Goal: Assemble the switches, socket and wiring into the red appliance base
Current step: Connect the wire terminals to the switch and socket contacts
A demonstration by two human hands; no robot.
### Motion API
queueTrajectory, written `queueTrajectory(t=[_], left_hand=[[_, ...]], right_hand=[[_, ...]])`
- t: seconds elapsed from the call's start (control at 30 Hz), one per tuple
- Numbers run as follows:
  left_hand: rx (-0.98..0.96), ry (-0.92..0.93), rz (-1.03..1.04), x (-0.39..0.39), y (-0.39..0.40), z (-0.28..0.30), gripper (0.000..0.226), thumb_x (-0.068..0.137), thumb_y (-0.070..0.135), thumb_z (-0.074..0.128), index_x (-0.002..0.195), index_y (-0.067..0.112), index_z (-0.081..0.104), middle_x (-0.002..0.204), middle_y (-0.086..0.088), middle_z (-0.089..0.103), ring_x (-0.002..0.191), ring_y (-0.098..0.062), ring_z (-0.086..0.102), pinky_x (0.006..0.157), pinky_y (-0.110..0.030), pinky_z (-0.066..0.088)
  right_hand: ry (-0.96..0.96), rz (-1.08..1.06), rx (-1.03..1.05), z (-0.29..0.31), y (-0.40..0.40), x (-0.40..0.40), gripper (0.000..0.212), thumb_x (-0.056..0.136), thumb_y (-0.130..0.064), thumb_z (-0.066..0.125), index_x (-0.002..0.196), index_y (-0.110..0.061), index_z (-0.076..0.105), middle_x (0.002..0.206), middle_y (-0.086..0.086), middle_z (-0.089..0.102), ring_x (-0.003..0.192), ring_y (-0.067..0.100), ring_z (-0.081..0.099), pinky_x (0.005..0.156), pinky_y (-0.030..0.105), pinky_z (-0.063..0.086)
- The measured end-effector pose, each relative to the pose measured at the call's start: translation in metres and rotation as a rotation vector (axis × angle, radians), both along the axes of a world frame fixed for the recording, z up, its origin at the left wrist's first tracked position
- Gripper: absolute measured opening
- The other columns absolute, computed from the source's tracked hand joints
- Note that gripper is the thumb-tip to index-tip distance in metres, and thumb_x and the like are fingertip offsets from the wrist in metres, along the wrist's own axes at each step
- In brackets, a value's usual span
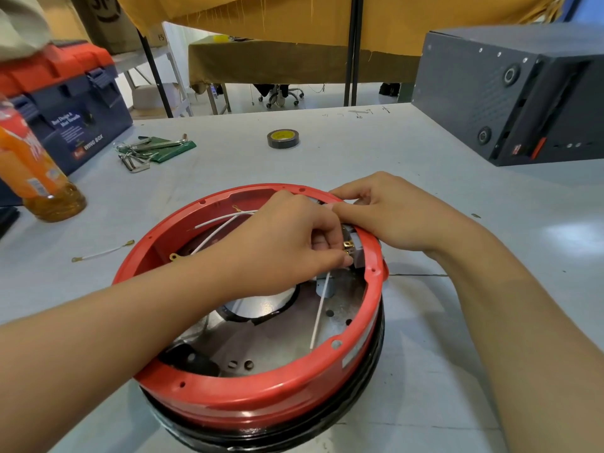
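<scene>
the pale grey worktable (pixel 327 152) is carrying everything. the round red plastic appliance base with a black lower ring (pixel 255 400) is being kept at the table's near edge, towards the middle. the left hand (pixel 281 243) is being reached inside the base, its fingers curled and pinching at a brass-terminalled grey switch block (pixel 354 246) against the base's right inner wall. the right hand (pixel 385 210) is being curled over the rim there, steadying the block from outside. thin white wires (pixel 318 308) are lying loose inside, apparently unconnected. a short white lead with brass ends (pixel 101 253) is waiting outside towards the table's left edge, so much wiring is judged to be remaining.
</scene>
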State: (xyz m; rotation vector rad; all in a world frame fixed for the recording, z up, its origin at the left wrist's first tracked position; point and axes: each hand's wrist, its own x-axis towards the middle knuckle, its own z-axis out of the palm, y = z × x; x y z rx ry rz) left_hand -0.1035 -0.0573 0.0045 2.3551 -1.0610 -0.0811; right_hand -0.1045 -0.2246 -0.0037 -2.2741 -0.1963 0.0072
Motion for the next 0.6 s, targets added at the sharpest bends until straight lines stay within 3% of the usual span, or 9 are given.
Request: queueTrajectory(t=[0.07, 0.17, 0.27, 0.47, 0.6], left_hand=[[-0.008, 0.045, -0.016, 0.002, 0.001, 0.001, 0.013, 0.079, 0.024, 0.073, 0.07, 0.015, 0.069, 0.057, 0.005, 0.06, 0.055, -0.005, 0.056, 0.053, -0.013, 0.039], [-0.008, 0.139, -0.049, 0.009, 0.009, 0.004, 0.007, 0.081, 0.028, 0.071, 0.079, 0.021, 0.074, 0.067, 0.002, 0.067, 0.064, -0.011, 0.06, 0.061, -0.025, 0.047], [0.02, 0.168, -0.083, 0.014, 0.015, 0.006, 0.008, 0.083, 0.025, 0.069, 0.088, 0.028, 0.075, 0.074, 0.004, 0.069, 0.069, -0.009, 0.059, 0.064, -0.023, 0.046], [0.036, 0.043, -0.116, 0.015, 0.018, 0.003, 0.01, 0.083, 0.024, 0.069, 0.088, 0.03, 0.074, 0.08, 0.012, 0.068, 0.075, -0.004, 0.06, 0.063, -0.008, 0.038], [0.079, -0.119, -0.194, 0.014, 0.017, 0.003, 0.008, 0.086, 0.02, 0.067, 0.088, 0.022, 0.073, 0.082, 0.012, 0.064, 0.074, -0.004, 0.057, 0.067, -0.011, 0.038]], right_hand=[[0.002, -0.001, -0.002, 0.0, 0.0, 0.0, 0.022, 0.091, -0.033, 0.055, 0.102, -0.028, 0.073, 0.045, -0.019, 0.059, 0.042, -0.005, 0.053, 0.044, 0.004, 0.032], [0.006, 0.001, -0.006, 0.0, -0.001, 0.0, 0.022, 0.091, -0.033, 0.055, 0.103, -0.027, 0.073, 0.043, -0.018, 0.057, 0.04, -0.005, 0.052, 0.043, 0.004, 0.032], [0.011, -0.006, -0.017, -0.001, -0.001, 0.002, 0.024, 0.091, -0.036, 0.055, 0.106, -0.027, 0.071, 0.055, -0.012, 0.063, 0.041, -0.005, 0.053, 0.049, 0.009, 0.035], [0.009, -0.011, -0.038, -0.001, 0.0, 0.002, 0.025, 0.092, -0.038, 0.055, 0.109, -0.028, 0.07, 0.061, -0.012, 0.063, 0.041, -0.006, 0.053, 0.053, 0.015, 0.036], [0.006, -0.014, -0.035, -0.001, 0.0, 0.001, 0.025, 0.092, -0.037, 0.055, 0.109, -0.028, 0.07, 0.063, -0.013, 0.064, 0.042, -0.006, 0.053, 0.052, 0.013, 0.036]])
